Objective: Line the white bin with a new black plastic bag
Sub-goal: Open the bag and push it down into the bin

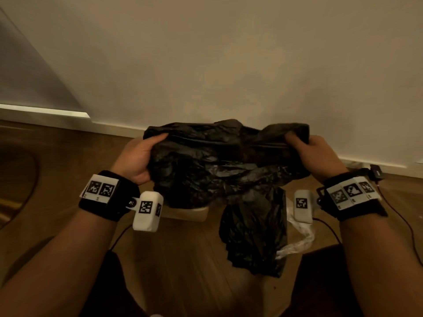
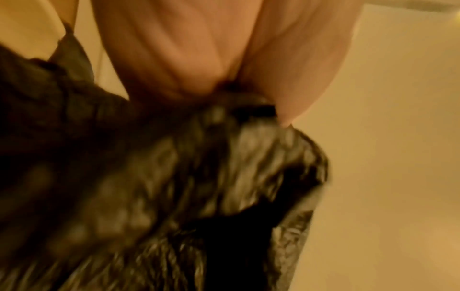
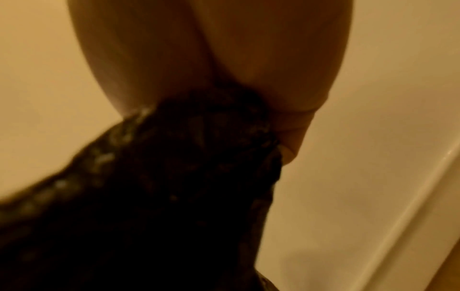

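Note:
A crumpled black plastic bag (image 1: pixel 219 165) hangs stretched between both hands in the head view, above the white bin (image 1: pixel 190 212), of which only a strip of rim shows under it. My left hand (image 1: pixel 139 154) grips the bag's left edge, thumb on top. At the right edge my right hand (image 1: pixel 313 152) holds it the same way. In the left wrist view the fingers (image 2: pixel 189 59) pinch the black bag (image 2: pixel 174 187). The right wrist view shows the fingers (image 3: pixel 261 59) clamped on the dark bag (image 3: pixel 161 196).
More black plastic (image 1: pixel 254 229) lies on the wooden floor (image 1: pixel 183 259) beside a scrap of clear plastic (image 1: pixel 299 236). A pale wall with a white skirting board (image 1: pixel 45 115) runs close behind the bin. A small black device (image 1: pixel 377 172) with cables sits at the right.

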